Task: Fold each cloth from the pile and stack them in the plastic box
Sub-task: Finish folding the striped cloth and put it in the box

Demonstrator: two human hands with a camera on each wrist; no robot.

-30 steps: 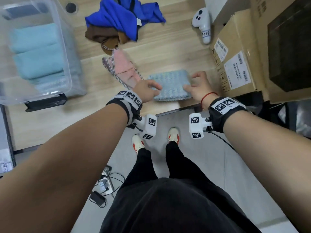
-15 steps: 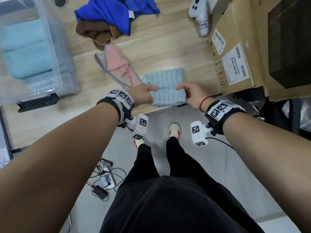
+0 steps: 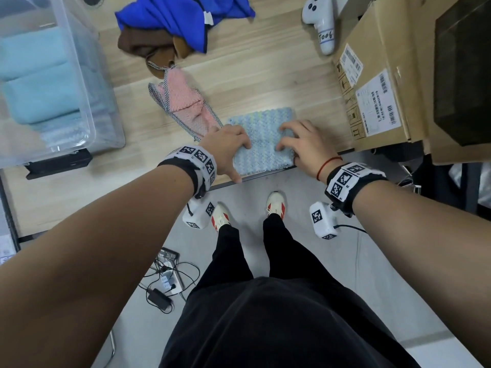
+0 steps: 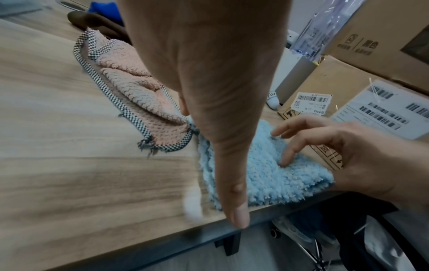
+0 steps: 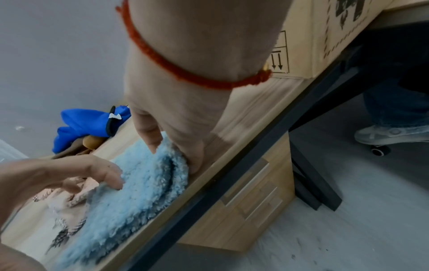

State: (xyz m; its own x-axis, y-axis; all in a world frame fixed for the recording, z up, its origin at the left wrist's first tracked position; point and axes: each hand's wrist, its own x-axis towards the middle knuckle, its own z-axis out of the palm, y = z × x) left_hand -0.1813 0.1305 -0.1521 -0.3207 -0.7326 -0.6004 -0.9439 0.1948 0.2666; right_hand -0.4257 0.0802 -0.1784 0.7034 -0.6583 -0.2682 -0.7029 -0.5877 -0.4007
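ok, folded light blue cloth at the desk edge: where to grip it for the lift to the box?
Probably by its two short side edges, one hand from each side. The light blue cloth lies flat and folded at the desk's front edge; the left hand and right hand already flank it. Thumbs under, fingers on top should keep the layers together.

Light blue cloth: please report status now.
Both hands, left hand and right hand, on folded light blue cloth at table edge. Pink cloth touching its left corner. Plastic box far left.
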